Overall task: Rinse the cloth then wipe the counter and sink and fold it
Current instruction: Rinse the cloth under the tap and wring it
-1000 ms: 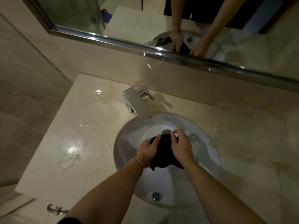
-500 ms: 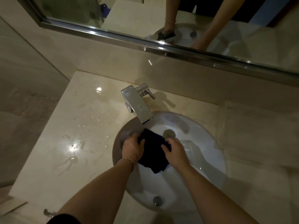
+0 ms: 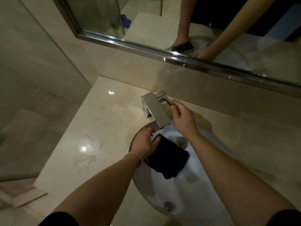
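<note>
Left hand (image 3: 145, 145) has a grip on the dark cloth (image 3: 167, 158) under the tap (image 3: 154, 110) so water wets it, while the right hand (image 3: 182, 119) pinches the tap's lever (image 3: 167, 100).

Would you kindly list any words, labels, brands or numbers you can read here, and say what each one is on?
None can be read.
Tap: a small red mark by the lever, too small to tell whether it is text.
Cloth: dark and plain, no label showing.
Sink, counter and mirror: no writing visible.
</note>
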